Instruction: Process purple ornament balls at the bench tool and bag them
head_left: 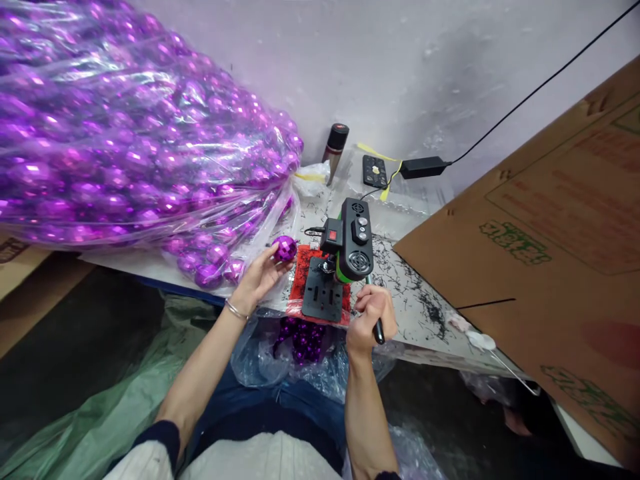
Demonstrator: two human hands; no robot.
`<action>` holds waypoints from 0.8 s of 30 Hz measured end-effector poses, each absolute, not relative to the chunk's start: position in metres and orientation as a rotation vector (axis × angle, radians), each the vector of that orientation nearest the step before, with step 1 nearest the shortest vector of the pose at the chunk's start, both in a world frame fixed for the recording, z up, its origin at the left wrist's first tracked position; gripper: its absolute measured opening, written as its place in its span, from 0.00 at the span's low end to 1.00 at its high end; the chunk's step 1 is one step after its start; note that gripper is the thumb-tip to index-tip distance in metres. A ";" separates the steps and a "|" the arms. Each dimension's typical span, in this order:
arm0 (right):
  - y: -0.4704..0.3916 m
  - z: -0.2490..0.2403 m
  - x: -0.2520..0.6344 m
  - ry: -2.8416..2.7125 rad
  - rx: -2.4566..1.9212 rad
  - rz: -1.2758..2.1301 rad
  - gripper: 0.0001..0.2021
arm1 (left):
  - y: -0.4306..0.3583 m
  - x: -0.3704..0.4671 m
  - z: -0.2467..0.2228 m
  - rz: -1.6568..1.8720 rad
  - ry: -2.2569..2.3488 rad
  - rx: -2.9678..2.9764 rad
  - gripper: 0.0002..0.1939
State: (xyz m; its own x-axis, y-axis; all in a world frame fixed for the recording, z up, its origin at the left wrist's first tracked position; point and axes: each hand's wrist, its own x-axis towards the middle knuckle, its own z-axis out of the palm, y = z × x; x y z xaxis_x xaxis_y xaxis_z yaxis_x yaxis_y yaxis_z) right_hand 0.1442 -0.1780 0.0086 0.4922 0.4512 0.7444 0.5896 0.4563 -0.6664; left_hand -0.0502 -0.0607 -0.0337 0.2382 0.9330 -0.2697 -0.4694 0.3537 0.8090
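Note:
A shiny purple faceted ball (285,249) is held in the fingertips of my left hand (263,275), just left of a small black bench machine (358,237). My right hand (373,316) is wrapped round the machine's black lever handle (379,331), which slants down toward me. The machine has two round vents, knobs and a box with a red switch. Its dark slotted base plate (320,297) rests on a red sheet (300,275). More purple balls (306,340) lie in clear plastic at my lap, below the table edge.
A large clear bag of purple balls (150,147) covers the left side, several balls spilling near its tied neck. A dark spray can (336,147) and a black power adapter (424,167) stand behind. Black scraps (430,313) litter the table. A big cardboard box (540,267) leans in from the right.

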 end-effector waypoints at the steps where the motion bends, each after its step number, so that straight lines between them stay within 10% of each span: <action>1: -0.177 0.014 0.144 -1.118 -1.156 -0.110 0.24 | -0.072 -0.050 -0.037 1.043 0.840 0.626 0.18; 24: -0.182 0.024 0.148 -1.205 -1.212 -0.080 0.24 | -0.120 0.008 -0.101 1.015 1.188 1.922 0.31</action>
